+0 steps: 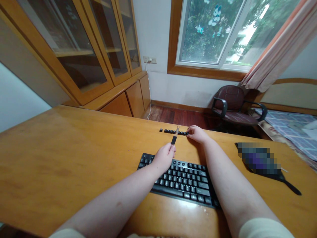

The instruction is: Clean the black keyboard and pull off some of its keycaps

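My left hand is closed round a tool with a black handle and thin metal prongs, which looks like a keycap puller. Its prongs reach over a row of loose black keycaps on the table. At the right end of that row, the fingertips of my right hand pinch a keycap. A black keyboard lies nearer to me, partly under my left hand and forearm. Small round posts without caps show along part of its top row.
The keyboard and keycaps are on a wooden table. A dark pouch-like object, blurred out, lies to the right. Past the far edge stand a brown armchair and a bed; a glass-door cabinet rises at the left.
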Demonstrator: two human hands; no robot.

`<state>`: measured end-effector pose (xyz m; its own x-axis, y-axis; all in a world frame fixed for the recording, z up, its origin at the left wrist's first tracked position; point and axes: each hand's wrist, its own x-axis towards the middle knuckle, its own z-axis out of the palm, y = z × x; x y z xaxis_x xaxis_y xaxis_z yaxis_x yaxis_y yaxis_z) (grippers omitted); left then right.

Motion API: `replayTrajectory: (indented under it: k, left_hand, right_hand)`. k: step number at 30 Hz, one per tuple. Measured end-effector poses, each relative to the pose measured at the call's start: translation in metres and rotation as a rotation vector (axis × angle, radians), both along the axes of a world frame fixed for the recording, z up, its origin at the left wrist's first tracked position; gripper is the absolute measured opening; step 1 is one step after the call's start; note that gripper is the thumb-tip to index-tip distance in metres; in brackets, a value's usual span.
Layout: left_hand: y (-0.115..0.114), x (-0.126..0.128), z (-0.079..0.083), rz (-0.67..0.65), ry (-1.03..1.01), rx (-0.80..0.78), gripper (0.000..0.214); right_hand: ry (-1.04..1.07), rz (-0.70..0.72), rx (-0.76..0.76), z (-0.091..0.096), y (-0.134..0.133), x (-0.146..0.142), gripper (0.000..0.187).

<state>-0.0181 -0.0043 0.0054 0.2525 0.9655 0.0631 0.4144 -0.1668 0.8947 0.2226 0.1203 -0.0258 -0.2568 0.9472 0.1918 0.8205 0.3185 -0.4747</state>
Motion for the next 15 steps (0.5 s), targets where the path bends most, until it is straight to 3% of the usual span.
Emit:
replayTrajectory:
  k: [15]
  left_hand:
    - [0.001,0.0002,-0.0026,-0.007,0.003,0.009,0.026]
  right_hand:
    - [-0.027,-0.009,-0.017,0.0015,0.0002,-0.0006,0.012]
